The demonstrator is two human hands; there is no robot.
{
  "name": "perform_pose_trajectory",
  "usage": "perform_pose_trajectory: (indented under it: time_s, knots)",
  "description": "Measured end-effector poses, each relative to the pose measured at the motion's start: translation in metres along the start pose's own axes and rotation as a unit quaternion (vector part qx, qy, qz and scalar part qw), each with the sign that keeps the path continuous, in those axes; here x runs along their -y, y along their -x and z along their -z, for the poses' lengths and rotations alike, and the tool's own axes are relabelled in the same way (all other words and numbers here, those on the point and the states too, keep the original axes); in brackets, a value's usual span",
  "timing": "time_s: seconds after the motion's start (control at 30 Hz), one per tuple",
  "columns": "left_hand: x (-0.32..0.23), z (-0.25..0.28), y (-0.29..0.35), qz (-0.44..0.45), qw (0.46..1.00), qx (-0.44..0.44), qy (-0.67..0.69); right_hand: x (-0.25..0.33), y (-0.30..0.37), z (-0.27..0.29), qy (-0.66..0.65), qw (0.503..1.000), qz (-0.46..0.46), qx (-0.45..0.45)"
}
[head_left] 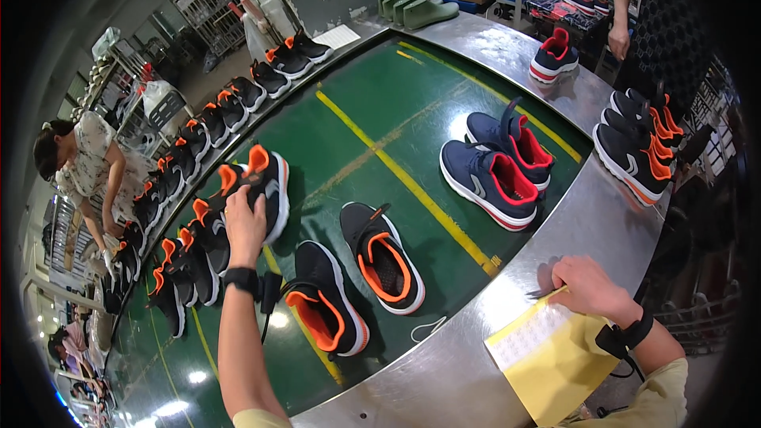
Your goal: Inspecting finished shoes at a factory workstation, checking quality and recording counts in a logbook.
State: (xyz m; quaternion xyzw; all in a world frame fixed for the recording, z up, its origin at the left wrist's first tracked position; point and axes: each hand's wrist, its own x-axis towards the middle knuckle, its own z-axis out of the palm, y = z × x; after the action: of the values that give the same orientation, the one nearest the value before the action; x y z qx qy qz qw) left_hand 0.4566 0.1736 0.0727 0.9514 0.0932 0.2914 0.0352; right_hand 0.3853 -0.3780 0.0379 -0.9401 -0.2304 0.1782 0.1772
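My left hand (246, 226) reaches over the green belt (412, 285), its fingers closed on a black sneaker (277, 194) with orange lining and a white sole. The exact finger contact is partly hidden by the hand. A pair of matching sneakers rests nearer to me: one black sneaker (323, 277) and another black sneaker (372, 242). At the right, my right hand (590, 289) is closed at the top edge of a yellow sheet (555, 372) bearing a white printed label. That sheet slopes over the metal border's near edge. Both wrists wear black bands.
Two navy sneakers with red lining (487, 178) sit on the belt's right side. Several black shoes (630, 154) and one navy sneaker (551, 59) stand on the metal border (626, 222). More shoes (210, 127) line the left edge. Green shoe lasts (424, 12) lie far back. Co-workers (103, 158) stand nearby.
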Motion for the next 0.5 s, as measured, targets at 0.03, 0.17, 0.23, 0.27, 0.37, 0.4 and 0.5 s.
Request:
perform_pose_trajectory:
  time_s: [0.03,0.17,0.23,0.27,0.37,0.4,0.5]
  knots:
    - [-0.02,0.01,0.012,-0.018,1.0,0.007,0.014,-0.003,-0.002,-0.002,-0.022,1.0,-0.012,-0.017]
    - [-0.096,0.095,0.075,-0.035,0.997,0.064,0.037,-0.002,-0.009,0.005,-0.055,0.996,-0.064,-0.028]
    - [-0.12,0.124,0.109,-0.017,0.991,0.111,0.067,-0.004,-0.014,0.002,-0.077,0.996,-0.033,-0.039]
    - [-0.133,0.132,0.125,-0.011,0.984,0.14,0.105,-0.006,-0.015,0.0,-0.095,0.994,-0.009,-0.05]
    - [-0.161,0.112,0.168,-0.108,0.974,0.186,0.077,-0.01,-0.01,-0.002,-0.134,0.987,0.05,-0.074]
    - [-0.167,0.097,0.177,-0.114,0.973,0.196,0.041,-0.011,-0.009,-0.002,-0.134,0.986,0.055,-0.08]
    - [-0.183,0.064,0.17,-0.082,0.978,0.188,-0.024,-0.008,-0.004,-0.003,-0.127,0.989,0.046,-0.061]
